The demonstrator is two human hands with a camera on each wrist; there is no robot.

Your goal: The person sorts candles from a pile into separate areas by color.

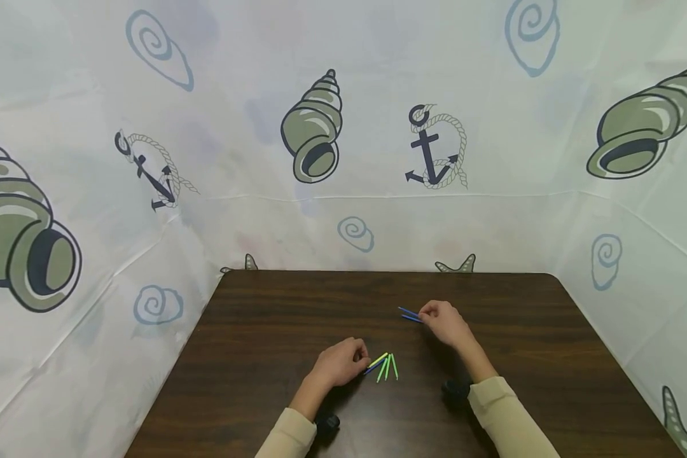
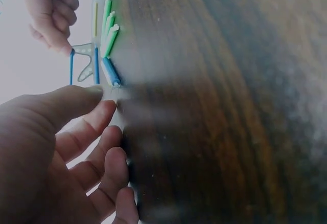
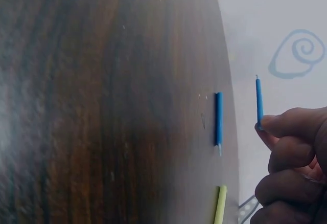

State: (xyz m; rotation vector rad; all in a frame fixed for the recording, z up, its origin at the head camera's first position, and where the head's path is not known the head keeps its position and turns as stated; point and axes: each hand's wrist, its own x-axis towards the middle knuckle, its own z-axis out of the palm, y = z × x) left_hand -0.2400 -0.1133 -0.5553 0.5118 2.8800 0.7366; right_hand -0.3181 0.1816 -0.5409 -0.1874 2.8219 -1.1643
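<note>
Thumb and forefinger of my right hand (image 1: 448, 323) pinch a thin blue candle (image 3: 259, 101), lifted off the table. Another blue candle (image 3: 219, 119) lies on the wood beside it, with a yellow candle (image 3: 220, 204) beyond that one. My left hand (image 1: 340, 364) is low over the table, its fingers loosely bent and no candle visible between them. By its fingertips lies a blue candle (image 2: 111, 72), at the end of a fan of several green candles (image 2: 112, 41). In the head view, a yellow-green candle (image 1: 379, 360) lies alongside this blue one.
The dark wooden table (image 1: 275, 312) extends around both hands. White fabric printed with shells and anchors (image 1: 429, 149) hangs behind it and at the sides. A dark wrist device (image 1: 327, 425) sits below the left wrist, another (image 1: 455, 392) below the right.
</note>
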